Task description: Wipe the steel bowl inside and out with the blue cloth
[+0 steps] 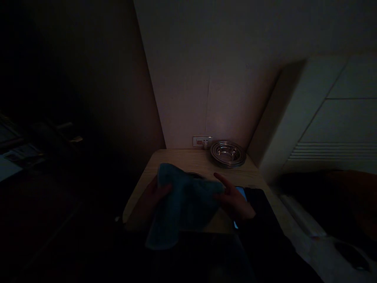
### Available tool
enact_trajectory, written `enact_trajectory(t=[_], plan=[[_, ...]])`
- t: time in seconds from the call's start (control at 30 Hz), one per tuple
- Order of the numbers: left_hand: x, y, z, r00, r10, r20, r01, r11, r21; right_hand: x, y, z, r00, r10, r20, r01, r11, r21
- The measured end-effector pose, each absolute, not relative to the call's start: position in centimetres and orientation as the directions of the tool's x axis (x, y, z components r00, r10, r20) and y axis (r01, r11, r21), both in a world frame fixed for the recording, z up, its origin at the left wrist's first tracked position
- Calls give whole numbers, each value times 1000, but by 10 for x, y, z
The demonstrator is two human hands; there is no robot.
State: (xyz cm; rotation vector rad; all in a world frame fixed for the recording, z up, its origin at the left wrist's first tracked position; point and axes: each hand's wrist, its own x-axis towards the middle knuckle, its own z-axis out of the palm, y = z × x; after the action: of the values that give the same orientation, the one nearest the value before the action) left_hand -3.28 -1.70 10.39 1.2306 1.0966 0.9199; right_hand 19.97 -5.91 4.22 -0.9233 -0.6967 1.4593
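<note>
A blue-green cloth [173, 196] hangs between my two hands over the front of a small wooden table [176, 155]. My left hand [153, 194] grips its left part, thumb on top. The cloth's right end is pinched in my right hand [234, 200], whose index finger points out to the left. One corner of the cloth droops below the table's front edge. Behind the cloth shows the rim of a round, dark metal item [194, 175], mostly hidden. The picture is very dark, and the cloth is somewhat blurred.
Nested shiny metal bowls [228, 153] stand at the table's back right. A wall socket [202, 141] with a plug is just behind. A phone with a lit screen [240, 192] lies partly under my right forearm. A pale panelled cabinet [332, 110] rises on the right.
</note>
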Motion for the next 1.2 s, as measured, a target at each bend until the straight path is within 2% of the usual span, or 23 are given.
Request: enact_trajectory(t=[0.1,0.17,0.27,0.37,0.47,0.57,0.6,0.67,0.77,0.83,0.9,0.97,1.0,1.03,1.07,1.1,1.13,1.2], plan=[[-49,-17,105,283,950,-131,162,87,983,212,-62,69,219,975,42,-300,109,-948],[-57,-15,106,315,947,-71,181,13,983,218,-71,87,214,952,217,-109,244,-964],[-61,-13,106,239,969,59,73,-79,994,216,-95,100,-88,889,449,145,457,-877],[-61,-12,100,78,979,189,-53,-185,981,207,-119,91,-288,798,529,316,601,-734],[-62,-10,92,-31,982,188,-147,-191,971,196,-131,70,-223,801,555,389,595,-703],[-63,-7,84,-73,989,130,-197,-142,970,181,-124,47,-89,857,508,405,497,-768],[-64,-6,82,-83,990,112,-208,-128,970,175,-119,40,-75,876,477,405,464,-788],[-66,-5,80,-114,990,87,-193,-108,975,165,-109,29,-154,880,449,390,471,-791],[-69,-6,84,-153,986,64,-125,-84,989,158,-104,22,-217,811,543,400,582,-708],[-71,-8,92,-180,982,60,-102,-79,992,163,-108,22,-100,767,634,456,602,-655],[-70,-11,103,-231,972,46,-41,-57,998,173,-113,27,35,741,671,462,583,-669],[-66,-13,112,-260,965,10,59,5,998,182,-112,34,194,807,557,372,465,-803],[-62,-14,115,-231,973,-19,109,46,993,187,-108,39,284,862,419,277,345,-897],[-58,-14,116,-183,981,-68,165,98,981,190,-102,44,348,910,223,137,186,-973],[-54,-15,116,-116,985,-125,217,148,965,193,-95,49,369,929,8,-28,20,-999],[-51,-15,114,-50,982,-183,267,190,945,195,-87,54,340,924,-174,-177,-119,-977],[-48,-15,111,-3,971,-238,309,227,924,197,-80,59,285,911,-298,-283,-217,-934],[-45,-14,103,36,952,-304,348,273,897,199,-70,65,218,897,-385,-395,-280,-875]])
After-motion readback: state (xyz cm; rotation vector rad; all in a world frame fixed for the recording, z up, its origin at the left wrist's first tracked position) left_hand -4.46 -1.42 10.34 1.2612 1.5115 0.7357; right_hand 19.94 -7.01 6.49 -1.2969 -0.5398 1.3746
